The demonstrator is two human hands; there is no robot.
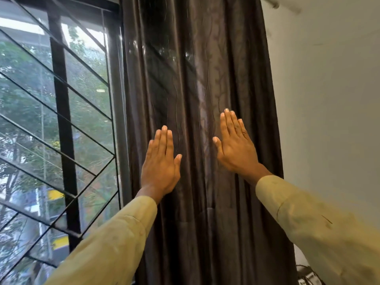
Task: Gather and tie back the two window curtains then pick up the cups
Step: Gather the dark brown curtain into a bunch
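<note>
A dark brown shiny curtain (pixel 197 79) hangs in vertical folds between the window and the wall, filling the middle of the head view. My left hand (pixel 161 163) lies flat against its left folds, palm on the cloth, fingers straight and pointing up. My right hand (pixel 234 142) is pressed flat on the right folds a little higher, fingers likewise extended. Neither hand grips any cloth. Both arms wear yellowish long sleeves. No second curtain, tie-back or cups are in view.
The window (pixel 86 103) on the left has a black metal grille (pixel 61 120) with slanted bars, trees outside. A plain white wall (pixel 329 110) stands right of the curtain. Part of a curtain rod (pixel 275 4) shows top right, dark cables (pixel 306 276) bottom right.
</note>
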